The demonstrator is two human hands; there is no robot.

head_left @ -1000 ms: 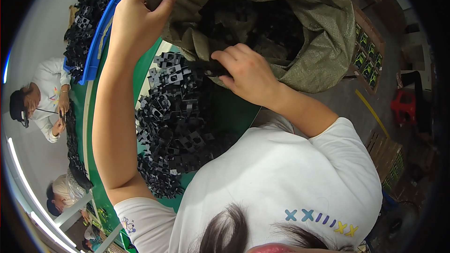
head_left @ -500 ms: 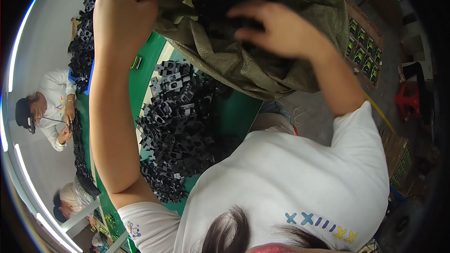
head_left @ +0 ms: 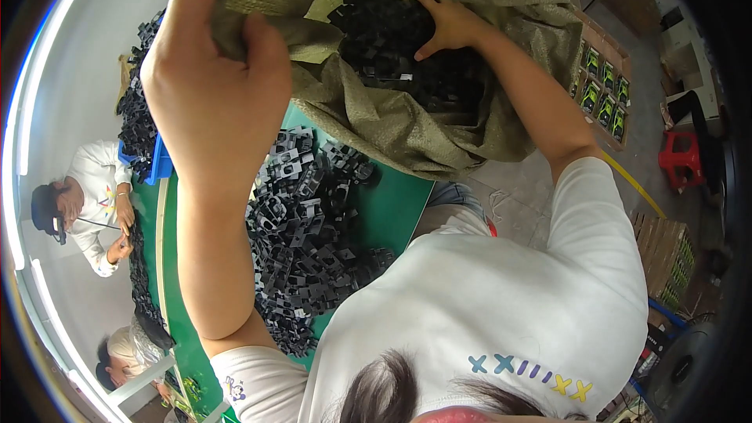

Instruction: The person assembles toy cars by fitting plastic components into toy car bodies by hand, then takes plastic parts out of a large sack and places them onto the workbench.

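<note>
An olive woven sack [head_left: 356,121] hangs in front of me at the top, its mouth facing me. My left hand [head_left: 215,82] is closed on the left edge of its rim. Inside the mouth lie many small black plastic parts [head_left: 380,27]. Reaching in from the right, my right hand [head_left: 458,27] has its thumb and fingers spread against the parts; some fingertips are hidden among them. Below the sack, a heap of similar black plastic clips [head_left: 301,235] is spread over the green table [head_left: 392,204].
Another black heap [head_left: 141,86] fills a blue bin [head_left: 160,160] at the far left. Co-workers [head_left: 82,204] sit along the table's left side. To the right are a carton of green-and-black packages [head_left: 603,94], a red stool [head_left: 680,160] and a yellow floor line [head_left: 634,184].
My right hand has gone farther into the sack and its fingers have spread. The sack's mouth now shows more black parts. My left hand looks larger and sits slightly lower, still gripping the rim.
</note>
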